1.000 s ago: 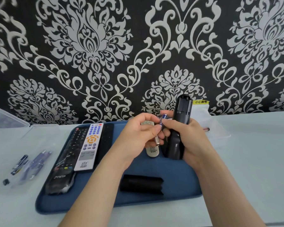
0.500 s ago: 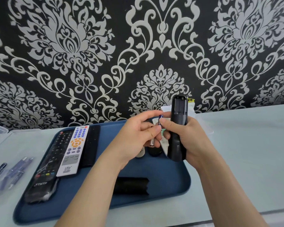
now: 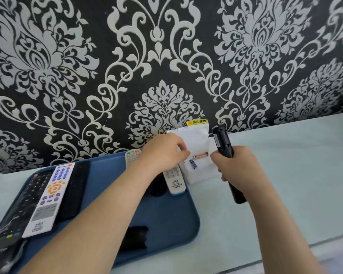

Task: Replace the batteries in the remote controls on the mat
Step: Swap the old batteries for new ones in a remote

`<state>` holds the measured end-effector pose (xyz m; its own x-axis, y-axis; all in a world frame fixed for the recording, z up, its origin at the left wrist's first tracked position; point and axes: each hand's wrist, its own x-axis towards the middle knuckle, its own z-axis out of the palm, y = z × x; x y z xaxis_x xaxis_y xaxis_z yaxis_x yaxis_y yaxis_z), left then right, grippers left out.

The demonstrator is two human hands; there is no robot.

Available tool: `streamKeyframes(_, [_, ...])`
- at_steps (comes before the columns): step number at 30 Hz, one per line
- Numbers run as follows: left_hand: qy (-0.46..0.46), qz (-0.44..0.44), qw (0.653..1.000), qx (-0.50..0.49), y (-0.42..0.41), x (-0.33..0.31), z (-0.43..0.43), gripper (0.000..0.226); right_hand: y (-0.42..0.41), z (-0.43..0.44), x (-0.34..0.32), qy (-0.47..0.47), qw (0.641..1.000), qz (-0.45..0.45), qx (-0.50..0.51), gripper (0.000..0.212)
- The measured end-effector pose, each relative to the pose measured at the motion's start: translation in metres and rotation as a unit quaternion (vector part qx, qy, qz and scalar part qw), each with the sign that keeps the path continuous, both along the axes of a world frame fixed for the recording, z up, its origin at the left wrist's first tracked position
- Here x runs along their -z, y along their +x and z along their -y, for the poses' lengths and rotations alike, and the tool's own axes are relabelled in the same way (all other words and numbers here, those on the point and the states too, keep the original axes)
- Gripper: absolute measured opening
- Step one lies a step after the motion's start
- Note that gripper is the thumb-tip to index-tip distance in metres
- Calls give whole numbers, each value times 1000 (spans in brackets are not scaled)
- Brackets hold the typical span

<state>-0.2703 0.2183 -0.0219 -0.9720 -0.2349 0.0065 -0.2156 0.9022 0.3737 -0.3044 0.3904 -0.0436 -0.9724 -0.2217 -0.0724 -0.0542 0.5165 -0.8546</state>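
- Far to the left of both hands, 3 remotes lie side by side on the blue mat (image 3: 166, 214): a wide black remote (image 3: 14, 212), a white remote with orange keys (image 3: 48, 198) and a slim black remote (image 3: 75, 190).
- Below the left forearm, a black battery cover (image 3: 134, 239) lies on the mat.
- A grey-white remote (image 3: 174, 179) lies on the mat, partly hidden under the left hand (image 3: 162, 153).
- The left hand's fingers are bent, their tips at the near edge of the white tray (image 3: 198, 139); I cannot tell whether they hold anything.
- Just right of those fingertips, a purple battery (image 3: 193, 163) lies in the tray, with a red battery (image 3: 200, 155) just beyond it.
- The right hand (image 3: 240, 171) has its fingers wrapped tight round the middle of a long black remote (image 3: 222, 143), held off the pale table (image 3: 295, 175), its top end tilted toward the wall and its lower end sticking out below the palm.
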Motion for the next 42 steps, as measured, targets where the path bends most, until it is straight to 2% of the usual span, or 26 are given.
streamKeyframes(2, [2,37,999,-1,-6,4,1,20,-1,-5,-1,37,999,19,-26,19])
streamKeyframes(5, [56,36,998,-18,-7,8,0,23,0,-12,1,53,996,43,-66,13])
streamKeyframes(8, [57,-26,997,-44,-1,17,-5,28,1,-15,5,37,997,13,-65,15])
streamKeyframes(10, [48,-89,994,-47,4,21,-10,29,1,-16,5,19,998,-12,-50,9])
streamKeyframes(11, [41,-113,992,-46,6,23,-13,29,1,-16,4,18,999,-21,-43,15])
streamKeyframes(12, [34,-128,990,-45,6,24,-14,28,1,-16,4,17,999,-29,-38,20])
streamKeyframes(15, [21,-126,991,-29,7,23,-16,25,-1,-16,9,28,998,-44,-23,16])
streamKeyframes(19, [-106,-87,990,24,9,11,-18,20,-4,-17,13,41,997,-54,-25,17])
streamKeyframes(24, [-292,-21,947,134,-6,5,-32,17,-4,-15,12,47,996,-58,-38,20])
streamKeyframes(27, [-334,4,931,146,-16,11,-37,8,-3,-14,13,43,997,-57,-42,23])
streamKeyframes(30, [-288,-15,948,134,-23,17,-36,16,-4,-15,13,39,997,-54,-43,24])
streamKeyframes(33, [-212,-1,969,125,-28,15,-36,14,-5,-17,14,37,997,-50,-44,21])
streamKeyframes(38, [-147,9,981,129,-28,12,-34,19,-5,-18,12,46,996,-51,-57,23])
streamKeyframes(42, [-5,7,994,113,-24,11,-31,22,-5,-21,12,41,996,-49,-58,26])
